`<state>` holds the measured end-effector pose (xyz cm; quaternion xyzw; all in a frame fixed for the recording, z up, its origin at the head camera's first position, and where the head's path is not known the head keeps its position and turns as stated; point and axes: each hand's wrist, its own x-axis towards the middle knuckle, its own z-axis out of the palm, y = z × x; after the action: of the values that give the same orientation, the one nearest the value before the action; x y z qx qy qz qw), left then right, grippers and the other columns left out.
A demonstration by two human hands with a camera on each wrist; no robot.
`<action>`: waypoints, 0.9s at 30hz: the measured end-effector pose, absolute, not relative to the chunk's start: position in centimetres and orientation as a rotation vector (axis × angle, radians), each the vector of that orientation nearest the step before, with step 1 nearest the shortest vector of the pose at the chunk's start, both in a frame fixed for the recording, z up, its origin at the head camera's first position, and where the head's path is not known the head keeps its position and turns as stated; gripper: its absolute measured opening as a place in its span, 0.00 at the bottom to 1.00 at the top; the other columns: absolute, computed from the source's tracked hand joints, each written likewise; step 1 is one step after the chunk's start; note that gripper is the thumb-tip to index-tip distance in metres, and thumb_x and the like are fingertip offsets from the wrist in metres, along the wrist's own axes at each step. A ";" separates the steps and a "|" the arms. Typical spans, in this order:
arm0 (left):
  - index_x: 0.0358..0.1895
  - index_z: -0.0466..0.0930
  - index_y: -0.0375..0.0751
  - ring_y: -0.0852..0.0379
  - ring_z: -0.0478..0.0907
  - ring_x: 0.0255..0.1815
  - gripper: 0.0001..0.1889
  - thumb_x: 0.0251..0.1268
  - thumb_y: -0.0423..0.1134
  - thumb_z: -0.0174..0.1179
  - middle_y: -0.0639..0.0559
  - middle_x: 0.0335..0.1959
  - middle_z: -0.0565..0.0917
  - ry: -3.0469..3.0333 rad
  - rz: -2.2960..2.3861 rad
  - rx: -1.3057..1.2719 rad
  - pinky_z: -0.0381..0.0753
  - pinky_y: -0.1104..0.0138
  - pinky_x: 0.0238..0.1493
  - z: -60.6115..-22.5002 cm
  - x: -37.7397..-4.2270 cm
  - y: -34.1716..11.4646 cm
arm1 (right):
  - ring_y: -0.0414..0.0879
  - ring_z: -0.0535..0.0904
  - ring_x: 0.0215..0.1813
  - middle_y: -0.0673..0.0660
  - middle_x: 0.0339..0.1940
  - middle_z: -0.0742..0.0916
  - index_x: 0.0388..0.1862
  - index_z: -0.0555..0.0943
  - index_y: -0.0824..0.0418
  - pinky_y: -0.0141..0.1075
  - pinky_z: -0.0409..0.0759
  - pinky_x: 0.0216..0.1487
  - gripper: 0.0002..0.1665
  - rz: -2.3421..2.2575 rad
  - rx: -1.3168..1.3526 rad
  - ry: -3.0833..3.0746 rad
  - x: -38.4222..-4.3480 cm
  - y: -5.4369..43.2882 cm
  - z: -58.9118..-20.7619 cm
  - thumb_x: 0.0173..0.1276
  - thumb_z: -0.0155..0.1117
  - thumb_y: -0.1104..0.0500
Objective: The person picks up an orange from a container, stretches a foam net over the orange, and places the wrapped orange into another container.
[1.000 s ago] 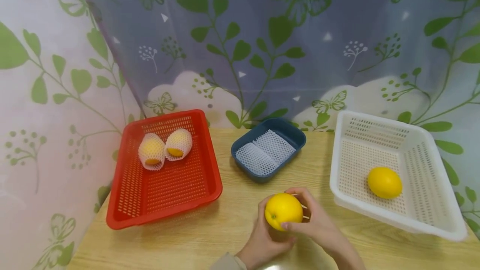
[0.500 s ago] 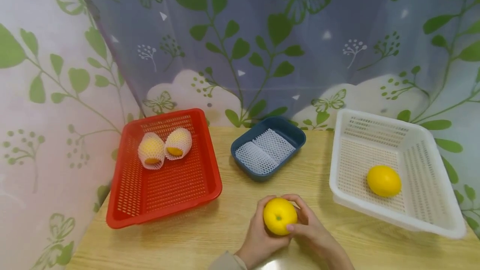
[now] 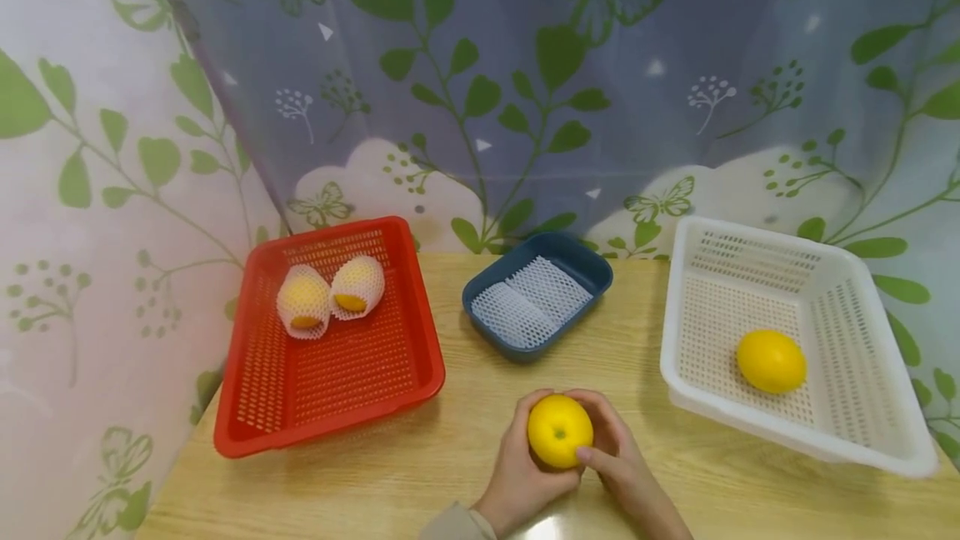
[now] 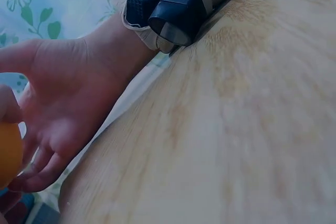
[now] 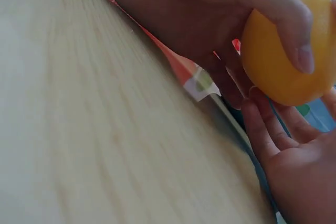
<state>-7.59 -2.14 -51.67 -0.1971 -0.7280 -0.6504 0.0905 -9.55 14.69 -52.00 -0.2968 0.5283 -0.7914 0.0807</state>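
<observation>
One yellow fruit (image 3: 560, 430), held between both hands (image 3: 522, 472) (image 3: 624, 458).

Perforated plastic is seen in the red basket (image 3: 356, 377) and white basket (image 3: 716, 315), smooth peel on the held citrus fruit (image 3: 557, 425), wood grain across the tabletop (image 3: 360, 473).

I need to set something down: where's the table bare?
The table is bare between the red basket and left hand, and between the blue tray and white basket. Crowded: front centre, where that hand and the right hand hold a yellow fruit.
</observation>
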 end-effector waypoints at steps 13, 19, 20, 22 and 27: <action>0.68 0.62 0.48 0.56 0.76 0.57 0.44 0.46 0.33 0.77 0.54 0.59 0.76 -2.276 -2.033 -0.690 0.72 0.62 0.61 -53.0 -8.8 -3.8 | 0.43 0.76 0.62 0.56 0.60 0.80 0.62 0.67 0.74 0.31 0.72 0.63 0.26 -2.281 -0.741 1.911 -9.5 14.9 -52.3 0.65 0.60 0.74; 0.68 0.64 0.47 0.56 0.75 0.59 0.45 0.43 0.31 0.78 0.52 0.63 0.75 -2.307 -1.933 -0.810 0.72 0.61 0.62 -53.1 -9.5 -4.1 | 0.44 0.77 0.60 0.60 0.59 0.80 0.60 0.70 0.73 0.32 0.74 0.60 0.25 -2.218 -0.656 2.027 -9.2 14.8 -51.9 0.64 0.63 0.74; 0.68 0.64 0.47 0.56 0.75 0.60 0.45 0.43 0.31 0.78 0.51 0.64 0.74 -2.311 -1.917 -0.820 0.72 0.60 0.62 -53.1 -9.6 -4.2 | 0.45 0.77 0.60 0.61 0.59 0.80 0.60 0.70 0.72 0.32 0.75 0.60 0.25 -2.212 -0.647 2.037 -9.2 14.8 -51.9 0.65 0.63 0.74; 0.68 0.64 0.48 0.56 0.75 0.59 0.45 0.44 0.32 0.78 0.52 0.63 0.75 -2.329 -1.893 -0.821 0.73 0.60 0.61 -53.2 -9.6 -4.3 | 0.45 0.78 0.59 0.62 0.59 0.80 0.61 0.71 0.71 0.33 0.76 0.59 0.25 -2.203 -0.640 2.054 -9.2 14.7 -51.8 0.65 0.63 0.73; 0.68 0.63 0.50 0.58 0.75 0.57 0.44 0.46 0.36 0.78 0.55 0.60 0.75 -2.356 -1.862 -0.804 0.74 0.61 0.60 -52.9 -9.5 -4.3 | 0.46 0.80 0.57 0.66 0.55 0.81 0.58 0.74 0.74 0.34 0.78 0.57 0.20 -2.265 -0.735 2.114 -9.3 14.8 -51.8 0.66 0.59 0.77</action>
<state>-9.48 -4.27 -52.90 -0.2586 -0.7577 -0.5990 0.0163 -9.29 14.84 -51.78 -0.2306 0.6639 -0.7111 -0.0213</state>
